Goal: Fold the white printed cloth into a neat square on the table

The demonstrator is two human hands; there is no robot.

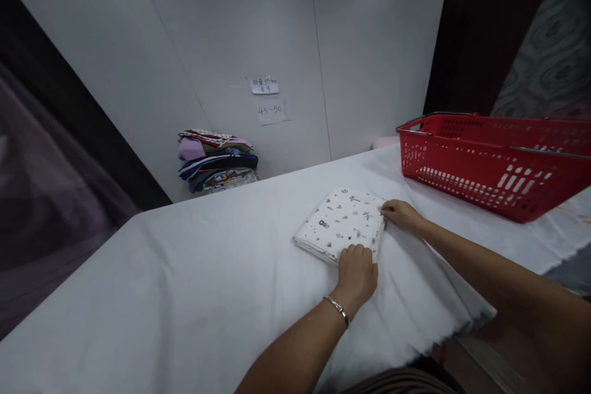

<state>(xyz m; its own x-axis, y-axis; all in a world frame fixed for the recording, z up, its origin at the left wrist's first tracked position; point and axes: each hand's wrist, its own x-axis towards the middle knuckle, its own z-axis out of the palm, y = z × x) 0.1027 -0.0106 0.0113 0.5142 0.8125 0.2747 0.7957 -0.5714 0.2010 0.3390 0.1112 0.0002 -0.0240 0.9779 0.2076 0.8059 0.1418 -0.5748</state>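
Note:
A folded white cloth (341, 218) printed with small plants and animals lies flat on the white-covered table (207, 271). My left hand (357, 271), with a silver bracelet at the wrist, grips its near edge with curled fingers. At the cloth's right corner, the thumb and fingers of my right hand (401, 215) pinch the edge. The fingertips of my left hand are partly hidden against the fabric.
A red plastic basket (462, 160) with metal handles stands on the table at the right. Beyond the far edge, a stack of folded clothes (217, 160) sits against the wall. Two paper notes (271, 111) are stuck above.

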